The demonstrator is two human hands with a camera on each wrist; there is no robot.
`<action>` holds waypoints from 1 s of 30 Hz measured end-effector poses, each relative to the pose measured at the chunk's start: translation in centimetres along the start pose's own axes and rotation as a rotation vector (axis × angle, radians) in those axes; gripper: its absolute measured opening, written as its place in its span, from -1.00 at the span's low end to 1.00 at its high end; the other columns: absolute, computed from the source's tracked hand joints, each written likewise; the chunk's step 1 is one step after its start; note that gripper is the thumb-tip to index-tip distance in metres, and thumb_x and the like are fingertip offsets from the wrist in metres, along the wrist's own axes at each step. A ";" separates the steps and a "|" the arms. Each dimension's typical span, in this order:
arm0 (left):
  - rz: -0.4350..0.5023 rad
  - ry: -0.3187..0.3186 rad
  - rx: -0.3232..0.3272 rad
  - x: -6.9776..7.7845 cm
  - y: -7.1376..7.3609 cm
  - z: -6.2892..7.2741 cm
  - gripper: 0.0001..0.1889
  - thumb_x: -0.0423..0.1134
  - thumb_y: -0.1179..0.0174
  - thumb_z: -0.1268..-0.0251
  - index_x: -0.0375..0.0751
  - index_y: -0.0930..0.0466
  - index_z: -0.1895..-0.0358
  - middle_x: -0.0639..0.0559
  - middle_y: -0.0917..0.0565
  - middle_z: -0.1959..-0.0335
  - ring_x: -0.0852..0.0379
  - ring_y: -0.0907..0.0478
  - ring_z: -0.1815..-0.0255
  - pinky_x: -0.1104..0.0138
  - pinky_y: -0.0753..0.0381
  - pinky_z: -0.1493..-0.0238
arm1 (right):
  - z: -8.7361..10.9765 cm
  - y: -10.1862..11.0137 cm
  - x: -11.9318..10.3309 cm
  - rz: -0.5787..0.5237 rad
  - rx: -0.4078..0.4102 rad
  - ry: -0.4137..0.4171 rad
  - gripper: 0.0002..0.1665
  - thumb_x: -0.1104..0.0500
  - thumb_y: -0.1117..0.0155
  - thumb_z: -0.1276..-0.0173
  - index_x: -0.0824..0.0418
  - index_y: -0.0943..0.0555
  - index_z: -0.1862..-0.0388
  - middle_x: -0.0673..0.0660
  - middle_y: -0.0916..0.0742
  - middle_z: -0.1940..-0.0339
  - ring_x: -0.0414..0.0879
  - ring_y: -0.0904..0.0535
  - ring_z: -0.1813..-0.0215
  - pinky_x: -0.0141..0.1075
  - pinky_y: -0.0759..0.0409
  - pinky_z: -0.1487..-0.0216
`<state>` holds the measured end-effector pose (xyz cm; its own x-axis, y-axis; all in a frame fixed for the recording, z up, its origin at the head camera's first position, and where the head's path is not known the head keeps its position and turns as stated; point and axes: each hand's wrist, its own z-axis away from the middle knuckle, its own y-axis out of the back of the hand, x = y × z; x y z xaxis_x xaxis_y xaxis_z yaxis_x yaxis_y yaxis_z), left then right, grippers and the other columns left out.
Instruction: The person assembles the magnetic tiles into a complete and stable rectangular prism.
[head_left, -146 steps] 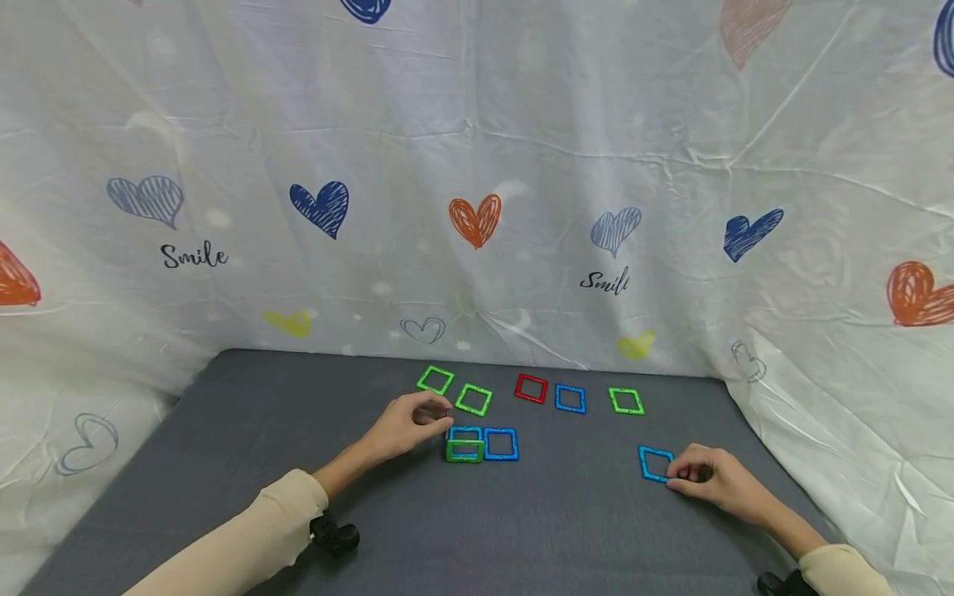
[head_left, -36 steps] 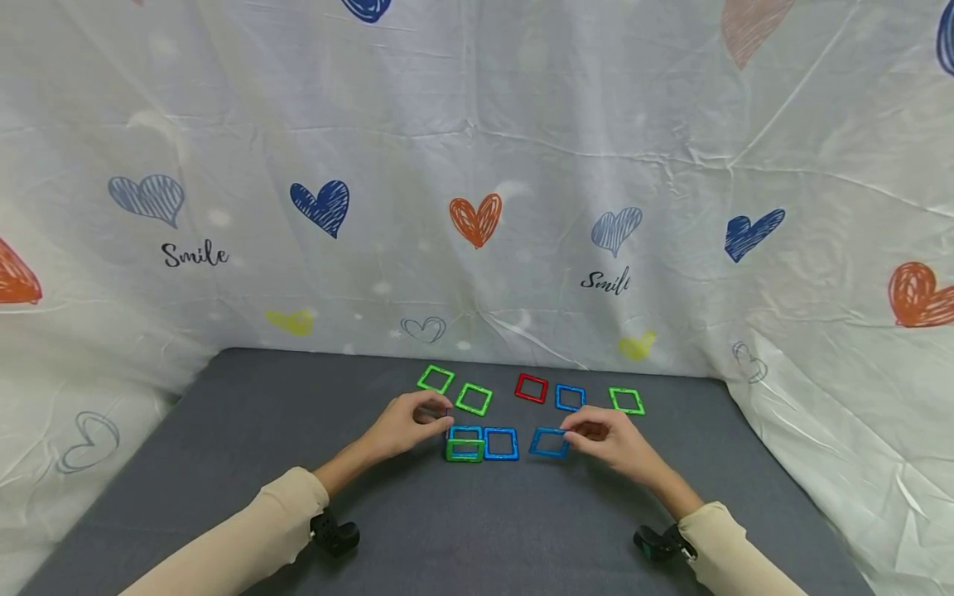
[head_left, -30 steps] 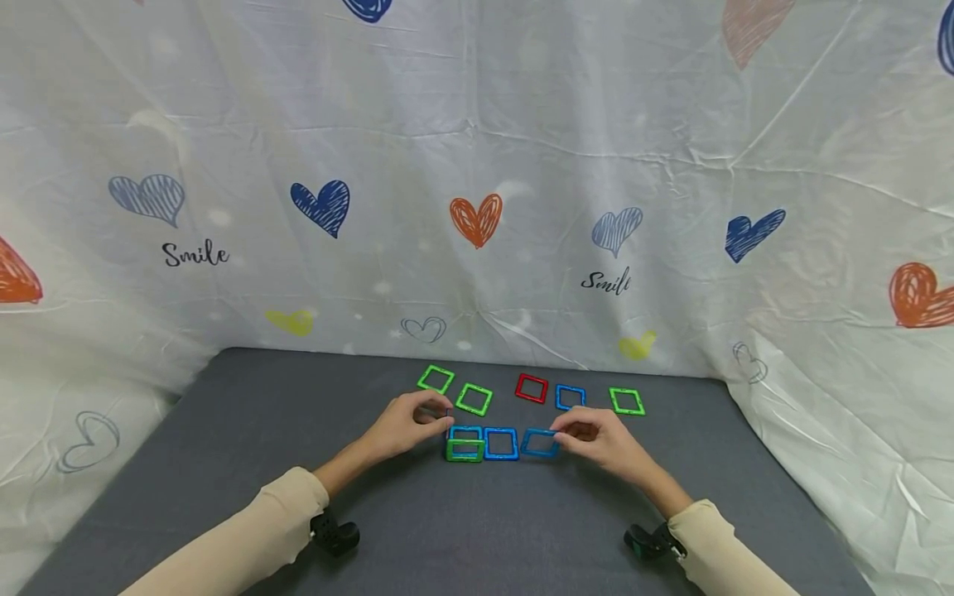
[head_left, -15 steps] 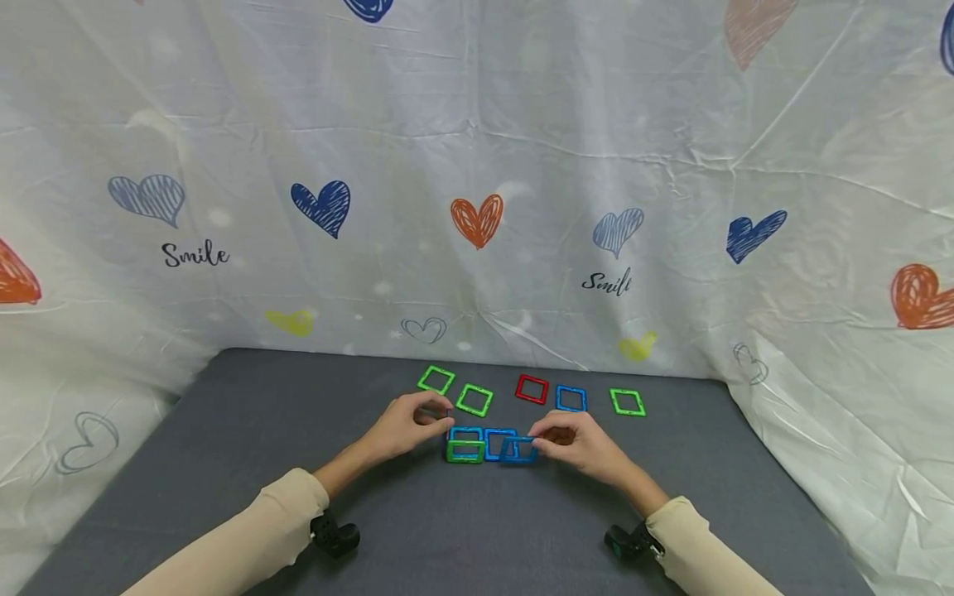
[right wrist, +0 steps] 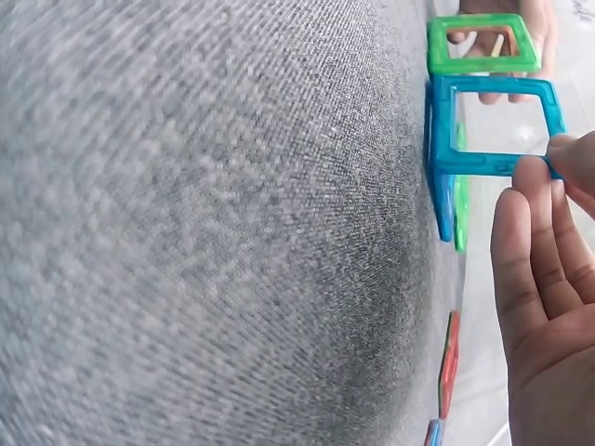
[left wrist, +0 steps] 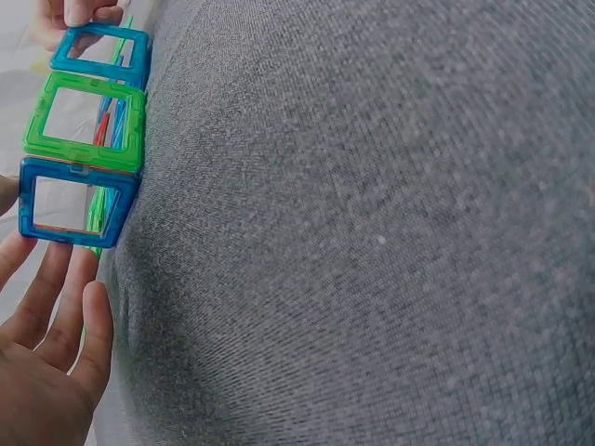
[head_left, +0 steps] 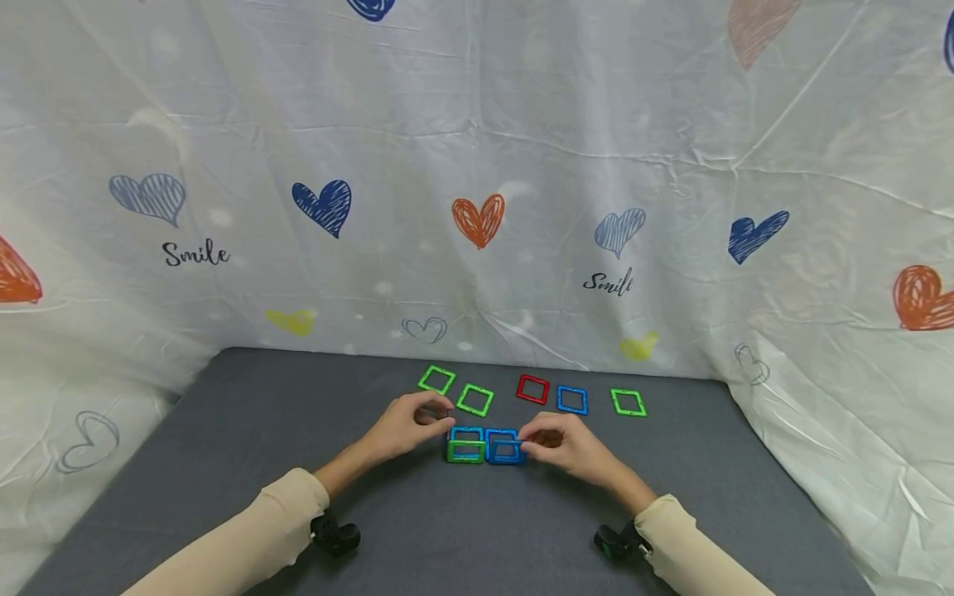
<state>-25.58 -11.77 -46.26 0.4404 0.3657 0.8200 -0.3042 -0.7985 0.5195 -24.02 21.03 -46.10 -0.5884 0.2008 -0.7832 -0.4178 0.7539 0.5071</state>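
Observation:
My left hand point(head_left: 410, 426) pinches an upright blue magnetic tile point(left wrist: 70, 235), a hollow square, at the left end of a small build. Joined to it stands a green magnetic tile point(left wrist: 84, 153), along the front. In the head view the left-held tile is mostly hidden by fingers. My right hand point(head_left: 566, 447) pinches another blue magnetic tile point(right wrist: 483, 164) by its outer corner, thumb against fingers. That tile stands beside the green one, close over the front edge of a flat blue tile point(head_left: 501, 431). A second flat blue tile point(head_left: 467, 429) lies behind the green one.
On the grey cloth-covered table point(head_left: 417, 530), a loose red tile point(head_left: 547, 392), a blue tile point(head_left: 572, 412) and several green tiles, one of them a green tile point(head_left: 629, 414) at the right, lie farther back. A white curtain point(head_left: 402, 273) with printed hearts hangs behind.
My right hand has carried its blue tile leftward from the right side of the table to beside the green tile, turning it more upright. The left hand has stayed in place.

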 end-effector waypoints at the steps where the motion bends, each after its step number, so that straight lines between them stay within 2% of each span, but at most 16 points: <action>1: 0.000 0.000 0.000 0.0 0.0 0.0 -0.67 -0.18 -0.29 -0.46 -0.31 -0.63 -0.13 -0.09 -0.69 0.00 0.08 -0.71 0.15 0.25 -0.67 0.16 | 0.0 0.0 -0.1 0.007 -0.001 -0.008 -0.82 0.39 -0.38 -0.39 0.28 -0.73 0.06 0.19 -0.73 0.20 -0.04 -0.66 0.25 -0.24 -0.68 0.27; 6: -0.002 -0.007 0.006 -0.1 0.0 0.0 -0.68 -0.20 -0.30 -0.46 -0.33 -0.63 -0.12 -0.09 -0.70 0.02 0.06 -0.72 0.16 0.22 -0.68 0.16 | -0.1 -0.3 -0.6 0.043 -0.004 -0.030 -0.84 0.40 -0.38 -0.39 0.30 -0.73 0.08 0.21 -0.72 0.23 0.00 -0.66 0.26 -0.23 -0.67 0.28; 11: 0.000 -0.018 0.010 -0.1 0.0 0.1 -0.68 -0.20 -0.30 -0.46 -0.36 -0.63 -0.11 -0.14 -0.70 0.02 0.01 -0.72 0.16 0.20 -0.68 0.16 | -0.4 -0.4 -2.4 0.047 -0.009 -0.037 -0.88 0.38 -0.36 -0.41 0.37 -0.72 0.10 0.25 -0.71 0.26 0.08 -0.65 0.29 -0.22 -0.66 0.31; 14: -0.002 -0.019 0.012 0.0 0.0 0.1 -0.68 -0.20 -0.30 -0.46 -0.36 -0.63 -0.10 -0.14 -0.70 0.01 0.01 -0.72 0.15 0.19 -0.68 0.15 | -0.5 -0.3 -3.5 0.049 -0.006 -0.042 -0.87 0.35 -0.37 -0.42 0.39 -0.72 0.11 0.25 -0.71 0.25 0.04 -0.65 0.29 -0.23 -0.66 0.31; 18: -0.009 -0.011 0.016 0.1 0.0 0.1 -0.68 -0.20 -0.29 -0.47 -0.35 -0.63 -0.11 -0.13 -0.70 0.02 0.02 -0.71 0.15 0.19 -0.68 0.15 | -0.6 -0.3 -3.9 0.054 0.004 -0.034 -0.88 0.37 -0.37 -0.41 0.40 -0.71 0.11 0.24 -0.70 0.26 0.00 -0.64 0.29 -0.23 -0.66 0.31; 23: -0.012 -0.004 0.019 0.2 0.0 0.1 -0.68 -0.19 -0.29 -0.47 -0.35 -0.63 -0.11 -0.17 -0.69 0.00 0.01 -0.71 0.14 0.19 -0.68 0.14 | -0.7 -0.5 -3.3 0.063 0.011 -0.043 -0.86 0.46 -0.37 -0.36 0.38 -0.72 0.12 0.22 -0.71 0.27 -0.01 -0.64 0.28 -0.23 -0.66 0.31; 30: -0.004 -0.008 0.020 0.2 0.1 0.1 -0.68 -0.20 -0.29 -0.47 -0.36 -0.63 -0.11 -0.17 -0.69 0.00 -0.02 -0.71 0.13 0.16 -0.68 0.13 | -0.5 -0.8 -0.3 0.083 0.010 -0.054 -0.86 0.37 -0.40 -0.39 0.32 -0.74 0.09 0.21 -0.71 0.25 -0.05 -0.65 0.27 -0.25 -0.65 0.30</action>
<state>-25.41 -11.80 -46.11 0.4485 0.3651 0.8158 -0.2859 -0.8063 0.5179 -23.89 20.07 -46.12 -0.5825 0.2959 -0.7571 -0.3623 0.7393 0.5677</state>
